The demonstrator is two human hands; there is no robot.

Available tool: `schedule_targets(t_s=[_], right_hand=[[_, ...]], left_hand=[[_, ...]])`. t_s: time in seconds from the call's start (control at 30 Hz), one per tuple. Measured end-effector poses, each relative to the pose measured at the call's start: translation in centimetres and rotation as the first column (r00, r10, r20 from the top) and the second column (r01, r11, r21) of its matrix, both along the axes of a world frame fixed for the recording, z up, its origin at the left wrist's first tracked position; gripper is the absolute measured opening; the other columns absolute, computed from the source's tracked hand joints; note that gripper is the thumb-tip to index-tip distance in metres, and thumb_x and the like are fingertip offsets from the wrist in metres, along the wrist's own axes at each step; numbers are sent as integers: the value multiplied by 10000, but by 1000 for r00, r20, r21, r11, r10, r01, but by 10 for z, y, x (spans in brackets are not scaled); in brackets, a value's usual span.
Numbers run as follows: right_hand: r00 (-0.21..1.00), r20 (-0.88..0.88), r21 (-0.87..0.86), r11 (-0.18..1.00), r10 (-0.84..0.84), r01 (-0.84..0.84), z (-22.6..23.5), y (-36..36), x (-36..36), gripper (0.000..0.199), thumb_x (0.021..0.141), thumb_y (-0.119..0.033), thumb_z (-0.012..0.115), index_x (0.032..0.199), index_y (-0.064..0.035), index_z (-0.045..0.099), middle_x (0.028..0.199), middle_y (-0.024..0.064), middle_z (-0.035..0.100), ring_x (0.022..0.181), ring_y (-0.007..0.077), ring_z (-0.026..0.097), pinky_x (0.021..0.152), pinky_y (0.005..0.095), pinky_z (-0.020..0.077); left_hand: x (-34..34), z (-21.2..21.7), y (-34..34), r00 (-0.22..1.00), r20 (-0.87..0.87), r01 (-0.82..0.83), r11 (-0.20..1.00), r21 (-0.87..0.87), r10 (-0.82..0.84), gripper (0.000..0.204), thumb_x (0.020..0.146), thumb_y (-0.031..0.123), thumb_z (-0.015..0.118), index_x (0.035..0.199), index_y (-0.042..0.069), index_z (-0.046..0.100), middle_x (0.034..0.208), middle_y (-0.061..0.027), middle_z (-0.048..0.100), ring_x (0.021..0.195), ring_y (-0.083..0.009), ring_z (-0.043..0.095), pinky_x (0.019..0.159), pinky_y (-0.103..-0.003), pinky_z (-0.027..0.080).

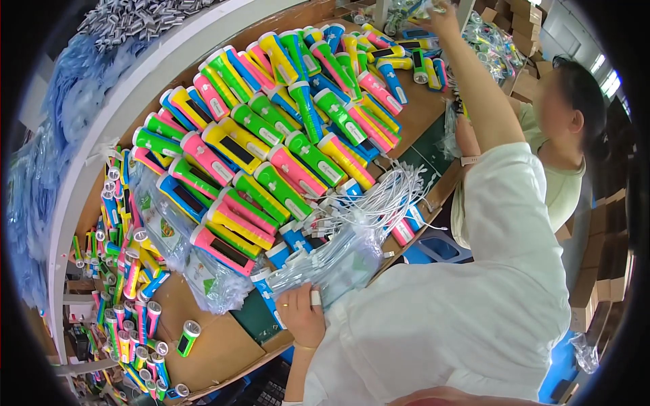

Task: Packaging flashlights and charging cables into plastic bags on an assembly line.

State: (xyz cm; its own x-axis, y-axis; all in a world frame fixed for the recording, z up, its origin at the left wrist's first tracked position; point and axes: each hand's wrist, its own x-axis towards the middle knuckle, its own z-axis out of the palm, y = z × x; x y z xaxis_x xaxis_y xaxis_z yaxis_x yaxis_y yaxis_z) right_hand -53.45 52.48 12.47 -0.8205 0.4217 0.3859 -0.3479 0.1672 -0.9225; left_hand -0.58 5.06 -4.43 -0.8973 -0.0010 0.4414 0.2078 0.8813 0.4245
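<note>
**Soft bundle pinned under the left hand**

The left hand (302,310) is laid flat, fingers closed down, on a stack of clear bags with white cables (342,260). The bundle is judged light, soft and slippery; it is better gripped across its middle. The right hand (443,15) is raised far away; its grip cannot be told.

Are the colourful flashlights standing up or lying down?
Lying down. The flashlights lie on their sides in a heap across the table.
</note>
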Motion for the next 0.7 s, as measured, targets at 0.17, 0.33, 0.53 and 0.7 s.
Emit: schedule_targets(t_s=[0.17,0.33,0.53,0.7], right_hand=[[915,101,197,894,391,-403,-79,-145,126,450,965,-137,656,1385,-61,512,1216,101,642,885,172,711,665,301,580],[474,335,175,441,814,-880,-110,-248,273,218,957,-147,673,1155,-57,681,1034,24,710,870,104,641,765,293,526],[355,300,690,56,885,-722,-137,-286,380,267,778,-130,788,1014,-93,670,982,67,624,961,300,627,807,404,529],[450,219,799,106,866,-592,-151,-297,390,244,737,-126,784,936,-112,644,986,45,598,928,255,604,747,373,508]], left_hand=[[2,2,-3,999,6,50,999,-13,-50,280,788,48,731,1064,47,684,1018,-117,629,953,-321,580,859,-461,420],[5,-5,-3,1000,-15,-16,996,-92,15,307,764,31,731,1065,58,677,1114,-121,611,1071,-355,557,922,-483,416],[-3,-4,-5,1000,-10,-19,998,-66,18,372,741,43,724,1104,51,640,1118,-111,617,1105,-325,561,970,-492,400],[1,-6,-10,999,-34,6,1000,-30,-7,395,672,16,694,1061,81,676,1046,-69,618,1036,-271,578,964,-466,410]])
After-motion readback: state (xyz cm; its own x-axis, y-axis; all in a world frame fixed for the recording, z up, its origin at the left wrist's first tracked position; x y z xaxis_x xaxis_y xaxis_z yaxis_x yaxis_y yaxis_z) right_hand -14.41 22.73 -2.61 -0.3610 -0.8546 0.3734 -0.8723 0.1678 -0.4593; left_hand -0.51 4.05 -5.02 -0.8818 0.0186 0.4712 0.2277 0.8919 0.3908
